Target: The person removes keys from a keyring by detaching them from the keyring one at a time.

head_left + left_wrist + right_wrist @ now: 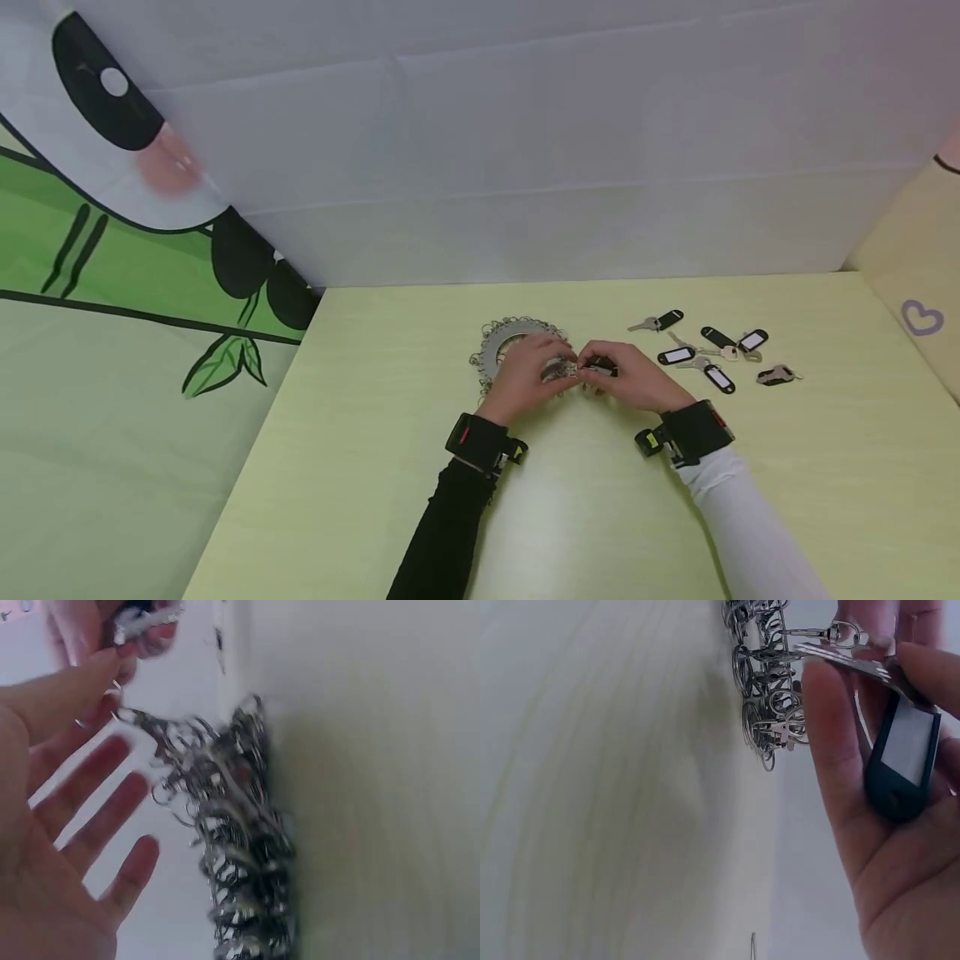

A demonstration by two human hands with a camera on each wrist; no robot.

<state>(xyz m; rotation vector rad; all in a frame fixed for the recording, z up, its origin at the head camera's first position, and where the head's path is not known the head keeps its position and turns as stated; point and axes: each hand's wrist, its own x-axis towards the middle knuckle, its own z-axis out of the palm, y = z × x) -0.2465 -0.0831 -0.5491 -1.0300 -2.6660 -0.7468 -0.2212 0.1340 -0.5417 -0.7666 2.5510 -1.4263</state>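
Observation:
A flat grey metal ring hung with many small metal clasps is partly covered by my left hand. That hand's thumb and forefinger pinch one clasp at the edge of the ring, while its other fingers are spread. Close against it, my right hand holds a key between thumb and fingers. A dark key tag with a white label hangs from this key into the right palm. Fingers hide the exact point where key and clasp meet.
Several tagged keys lie on the pale table to the right, among them a key with a black tag and a separate one further right. A white cloth wall rises behind the table's back edge.

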